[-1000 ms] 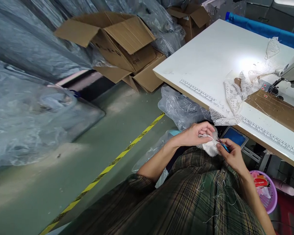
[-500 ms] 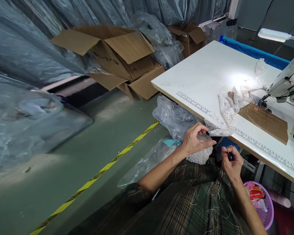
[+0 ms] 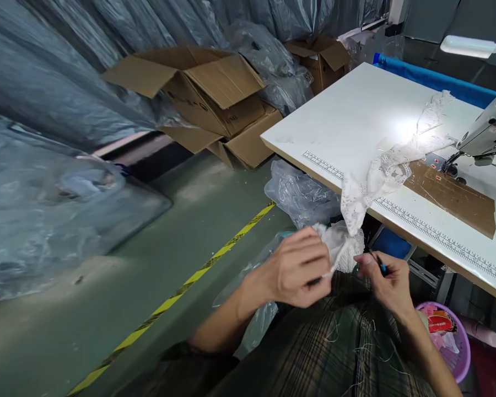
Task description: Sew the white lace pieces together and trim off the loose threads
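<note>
My left hand (image 3: 297, 270) is closed on a bunched piece of white lace (image 3: 343, 248) held above my lap. The lace runs as a strip (image 3: 380, 171) up over the edge of the white sewing table (image 3: 355, 105) toward the sewing machine (image 3: 488, 132). My right hand (image 3: 386, 278) is closed on a small blue-handled tool (image 3: 381, 266), just right of the bunched lace and close to it. My lap is covered by a plaid garment (image 3: 347, 353) with loose threads on it.
A brown board (image 3: 454, 193) lies on the table by the machine's needle. Open cardboard boxes (image 3: 206, 94) and plastic-wrapped bundles (image 3: 45, 193) stand on the left. A clear bag (image 3: 297, 193) sits under the table, a purple basket (image 3: 446, 336) at right. Yellow tape (image 3: 190, 281) crosses the floor.
My left hand has lifted and pulled the lace bunch toward me, drawing the strip taut off the table edge. My right hand keeps the blue tool and has come closer to the lace.
</note>
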Demonstrator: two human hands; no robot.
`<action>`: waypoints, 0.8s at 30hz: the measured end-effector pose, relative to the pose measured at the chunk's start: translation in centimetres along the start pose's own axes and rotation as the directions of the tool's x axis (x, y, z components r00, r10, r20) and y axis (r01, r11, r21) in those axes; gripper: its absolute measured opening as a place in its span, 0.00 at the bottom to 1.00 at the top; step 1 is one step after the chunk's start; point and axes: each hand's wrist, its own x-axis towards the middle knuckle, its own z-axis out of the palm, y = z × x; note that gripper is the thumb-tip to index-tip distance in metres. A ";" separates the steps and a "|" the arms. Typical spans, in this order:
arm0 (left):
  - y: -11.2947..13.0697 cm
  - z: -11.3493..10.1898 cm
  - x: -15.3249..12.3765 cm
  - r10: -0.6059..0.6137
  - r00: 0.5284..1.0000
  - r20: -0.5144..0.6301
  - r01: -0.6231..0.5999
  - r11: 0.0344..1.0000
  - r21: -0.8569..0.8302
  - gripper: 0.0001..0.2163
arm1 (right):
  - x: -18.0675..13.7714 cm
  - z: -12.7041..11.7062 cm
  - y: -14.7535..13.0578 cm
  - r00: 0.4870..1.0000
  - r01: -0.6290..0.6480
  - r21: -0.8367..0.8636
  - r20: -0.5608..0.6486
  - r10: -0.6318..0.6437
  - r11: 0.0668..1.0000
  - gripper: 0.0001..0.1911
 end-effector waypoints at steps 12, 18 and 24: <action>-3.9 6.6 -0.2 -0.456 0.856 0.244 0.512 0.680 -0.525 0.20 | -0.1 -0.8 1.1 0.969 -0.155 0.059 0.204 0.140 0.986 0.22; -3.7 9.0 0.2 -0.360 0.820 0.445 0.549 0.280 -0.787 0.19 | 0.0 -1.3 2.3 0.967 -0.141 0.045 0.218 0.128 0.989 0.24; -3.7 7.9 -0.3 -0.503 0.687 0.524 0.694 0.240 -0.679 0.17 | -0.2 -2.9 3.9 0.980 -0.174 -0.062 0.087 0.179 0.983 0.28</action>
